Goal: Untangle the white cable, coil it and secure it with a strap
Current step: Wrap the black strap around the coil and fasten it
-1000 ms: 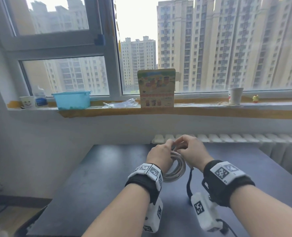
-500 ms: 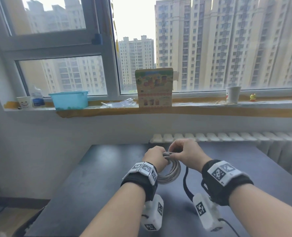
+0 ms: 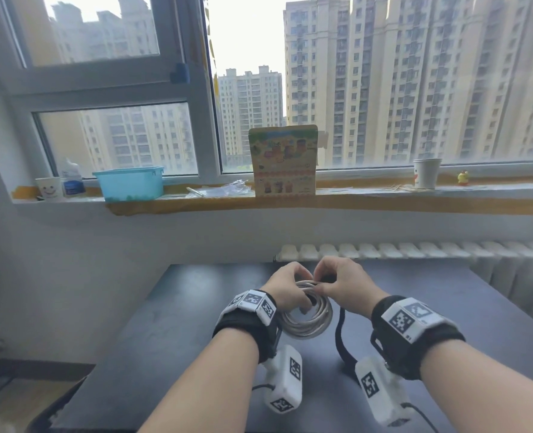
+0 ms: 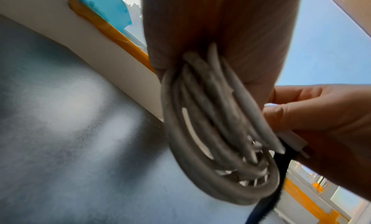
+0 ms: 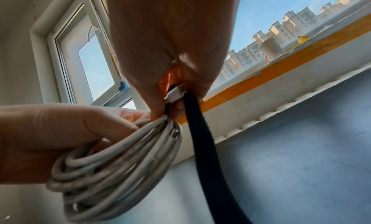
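Observation:
The white cable (image 3: 309, 323) is wound into a coil of several loops and hangs above the dark table (image 3: 165, 339). My left hand (image 3: 285, 290) grips the top of the coil (image 4: 210, 132), fingers curled round the loops. My right hand (image 3: 337, 284) pinches the top of the coil (image 5: 120, 156) together with the cable's white plug (image 5: 175, 94) and one end of a black strap (image 5: 202, 148). The strap (image 3: 340, 335) hangs down from that hand to the right of the coil, and its lower end is hidden behind my right wrist.
A windowsill behind the table holds a blue tub (image 3: 129, 184), a colourful box (image 3: 282, 160), two paper cups (image 3: 426, 173) and a small yellow toy (image 3: 463, 177). A white radiator (image 3: 384, 250) runs along the table's far edge.
Both hands have come down a little with the coil. The coil now hangs more in the open between my wrists, and the strap's loop shows more fully on the right.

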`<action>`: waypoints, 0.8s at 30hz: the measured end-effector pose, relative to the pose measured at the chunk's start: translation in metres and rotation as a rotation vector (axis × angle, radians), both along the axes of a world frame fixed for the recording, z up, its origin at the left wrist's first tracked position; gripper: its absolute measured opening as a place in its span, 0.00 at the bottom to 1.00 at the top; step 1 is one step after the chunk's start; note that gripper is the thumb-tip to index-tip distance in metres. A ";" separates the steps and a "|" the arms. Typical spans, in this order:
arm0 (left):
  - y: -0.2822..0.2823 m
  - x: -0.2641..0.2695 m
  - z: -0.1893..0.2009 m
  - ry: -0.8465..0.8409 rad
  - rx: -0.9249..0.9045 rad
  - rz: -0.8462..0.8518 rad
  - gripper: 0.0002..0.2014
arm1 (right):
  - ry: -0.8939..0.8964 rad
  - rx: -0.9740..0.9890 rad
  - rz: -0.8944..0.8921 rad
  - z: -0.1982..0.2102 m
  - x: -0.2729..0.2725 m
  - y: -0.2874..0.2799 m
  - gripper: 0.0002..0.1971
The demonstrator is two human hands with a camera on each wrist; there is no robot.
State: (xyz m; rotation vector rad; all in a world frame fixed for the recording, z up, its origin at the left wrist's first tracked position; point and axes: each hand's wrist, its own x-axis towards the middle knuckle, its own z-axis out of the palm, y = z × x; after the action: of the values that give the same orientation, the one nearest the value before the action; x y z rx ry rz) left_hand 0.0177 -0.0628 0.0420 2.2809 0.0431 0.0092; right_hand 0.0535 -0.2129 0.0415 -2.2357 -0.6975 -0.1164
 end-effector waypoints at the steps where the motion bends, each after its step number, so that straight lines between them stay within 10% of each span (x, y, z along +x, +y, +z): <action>1: 0.001 0.000 0.001 0.006 -0.001 -0.008 0.23 | -0.005 0.003 -0.003 0.000 0.000 0.000 0.09; 24: -0.002 0.006 -0.001 0.060 -0.048 0.044 0.17 | -0.273 -0.431 0.059 0.010 -0.012 0.012 0.09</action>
State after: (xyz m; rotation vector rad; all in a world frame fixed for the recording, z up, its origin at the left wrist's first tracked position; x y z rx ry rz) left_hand 0.0238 -0.0645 0.0413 2.2312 0.1237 -0.0374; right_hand 0.0412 -0.2009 0.0516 -2.6354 -1.0130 -0.2670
